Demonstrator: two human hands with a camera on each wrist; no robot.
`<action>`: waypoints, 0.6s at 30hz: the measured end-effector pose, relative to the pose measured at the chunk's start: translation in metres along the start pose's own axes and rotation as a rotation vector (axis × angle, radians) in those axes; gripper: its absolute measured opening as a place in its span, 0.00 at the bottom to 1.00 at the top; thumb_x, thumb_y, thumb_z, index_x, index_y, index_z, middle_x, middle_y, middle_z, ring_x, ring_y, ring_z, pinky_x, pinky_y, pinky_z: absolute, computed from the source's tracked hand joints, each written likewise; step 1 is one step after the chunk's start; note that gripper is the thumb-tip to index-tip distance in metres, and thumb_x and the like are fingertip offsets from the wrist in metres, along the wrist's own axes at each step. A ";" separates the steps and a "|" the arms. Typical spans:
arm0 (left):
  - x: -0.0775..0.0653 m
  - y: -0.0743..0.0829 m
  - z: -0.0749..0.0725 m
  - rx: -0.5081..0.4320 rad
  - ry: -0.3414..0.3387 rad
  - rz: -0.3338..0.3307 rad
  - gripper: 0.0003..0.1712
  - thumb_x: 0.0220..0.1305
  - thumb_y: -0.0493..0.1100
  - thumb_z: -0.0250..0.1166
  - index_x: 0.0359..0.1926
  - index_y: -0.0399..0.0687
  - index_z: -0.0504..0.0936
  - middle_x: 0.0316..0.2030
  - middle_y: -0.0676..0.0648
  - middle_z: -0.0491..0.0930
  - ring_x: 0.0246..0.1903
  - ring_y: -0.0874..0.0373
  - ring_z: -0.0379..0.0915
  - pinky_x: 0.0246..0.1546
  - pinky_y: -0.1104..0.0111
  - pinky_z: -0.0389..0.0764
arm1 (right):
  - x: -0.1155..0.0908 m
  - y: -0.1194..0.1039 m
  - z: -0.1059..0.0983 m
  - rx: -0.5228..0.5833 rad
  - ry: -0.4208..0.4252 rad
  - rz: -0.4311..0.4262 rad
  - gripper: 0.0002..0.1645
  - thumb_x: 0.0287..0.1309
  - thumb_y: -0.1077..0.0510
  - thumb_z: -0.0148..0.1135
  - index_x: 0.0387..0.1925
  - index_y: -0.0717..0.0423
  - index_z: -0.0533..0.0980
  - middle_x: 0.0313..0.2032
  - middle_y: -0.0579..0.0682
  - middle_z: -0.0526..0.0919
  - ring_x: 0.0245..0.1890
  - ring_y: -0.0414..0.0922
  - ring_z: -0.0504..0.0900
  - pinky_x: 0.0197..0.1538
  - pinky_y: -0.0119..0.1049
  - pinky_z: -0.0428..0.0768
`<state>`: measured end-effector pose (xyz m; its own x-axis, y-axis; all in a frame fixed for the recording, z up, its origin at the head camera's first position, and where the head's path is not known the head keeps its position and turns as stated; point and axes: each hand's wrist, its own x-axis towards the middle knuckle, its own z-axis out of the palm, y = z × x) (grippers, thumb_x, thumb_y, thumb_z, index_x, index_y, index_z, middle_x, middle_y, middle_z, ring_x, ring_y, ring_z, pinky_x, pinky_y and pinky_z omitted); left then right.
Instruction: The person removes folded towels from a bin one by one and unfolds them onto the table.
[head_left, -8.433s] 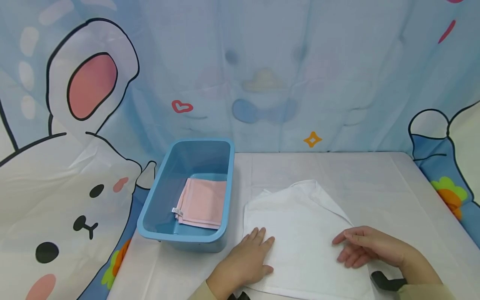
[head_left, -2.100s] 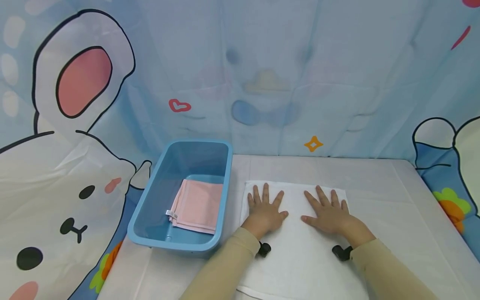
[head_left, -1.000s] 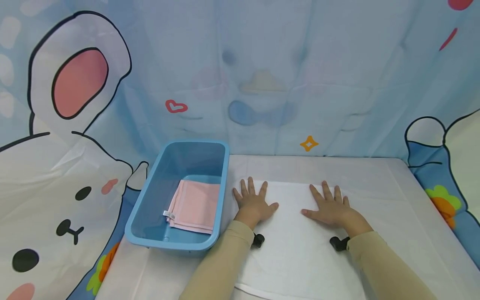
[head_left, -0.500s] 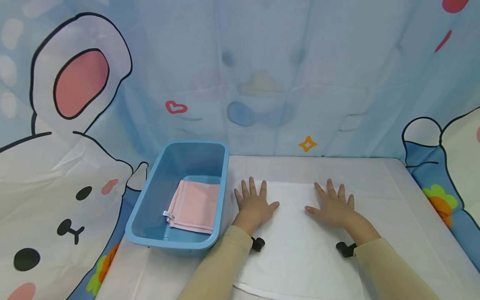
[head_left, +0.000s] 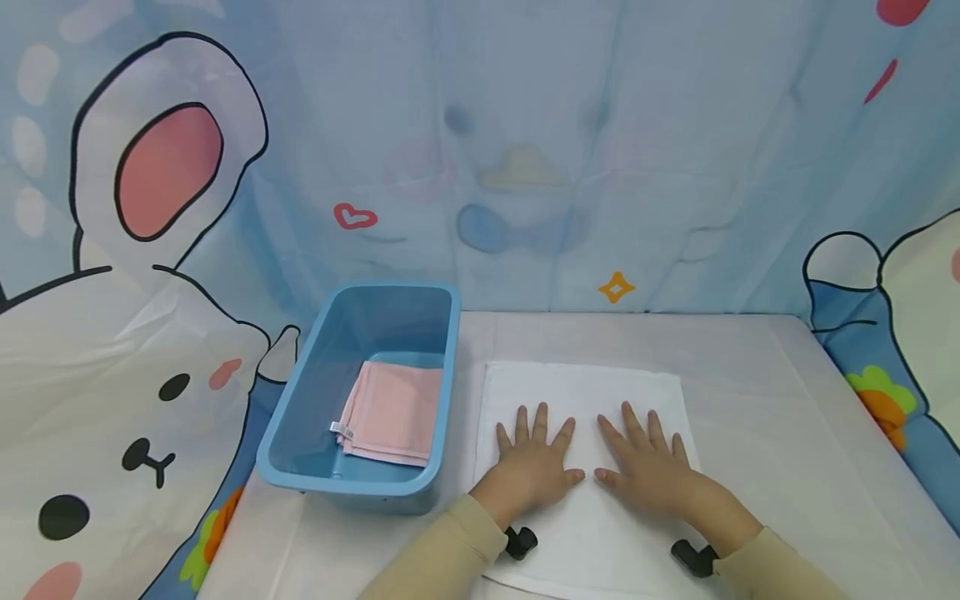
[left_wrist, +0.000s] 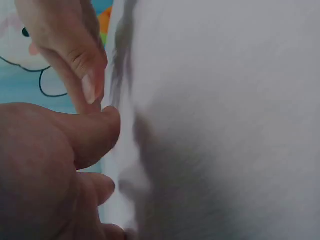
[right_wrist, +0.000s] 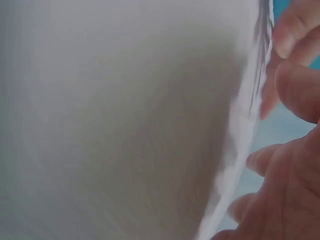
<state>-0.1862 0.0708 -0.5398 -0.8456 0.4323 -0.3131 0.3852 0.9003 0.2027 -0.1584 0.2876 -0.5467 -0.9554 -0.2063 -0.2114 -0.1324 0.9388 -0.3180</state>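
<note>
A white towel (head_left: 585, 533) lies spread flat on the white-covered table in the head view. My left hand (head_left: 531, 471) rests on its left half with the fingers spread. On the right half rests my right hand (head_left: 652, 467), fingers also straight and apart. The two thumbs point at each other across a narrow gap, and neither hand grips anything. In the left wrist view the left hand (left_wrist: 40, 155) shows thumb and fingertips at the cloth, the other hand behind it. The right wrist view shows the right hand (right_wrist: 290, 185) likewise close over the cloth.
To the left of the towel stands a blue plastic basin (head_left: 296, 400) with a folded pink cloth (head_left: 397, 408) inside, its white tag showing. A printed curtain (head_left: 525, 100) hangs behind the table. Black wrist cameras (head_left: 693, 557) sit below both hands.
The towel's far corner, rumpled and folded over earlier, now lies flat. Both hands went to the far edge, spread outward, then slid back toward me and closer together over the last half second.
</note>
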 end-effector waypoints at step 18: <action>-0.025 -0.015 0.025 -0.004 -0.037 0.050 0.52 0.71 0.81 0.50 0.87 0.79 0.41 0.89 0.47 0.28 0.87 0.39 0.19 0.81 0.29 0.37 | -0.026 -0.005 0.017 0.023 -0.033 0.012 0.65 0.62 0.24 0.65 0.86 0.54 0.54 0.84 0.75 0.37 0.80 0.85 0.33 0.66 0.92 0.32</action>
<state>-0.1615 0.0481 -0.5586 -0.8111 0.4786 -0.3361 0.4252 0.8772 0.2230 -0.1285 0.2831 -0.5555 -0.9476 -0.2044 -0.2456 -0.1146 0.9349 -0.3359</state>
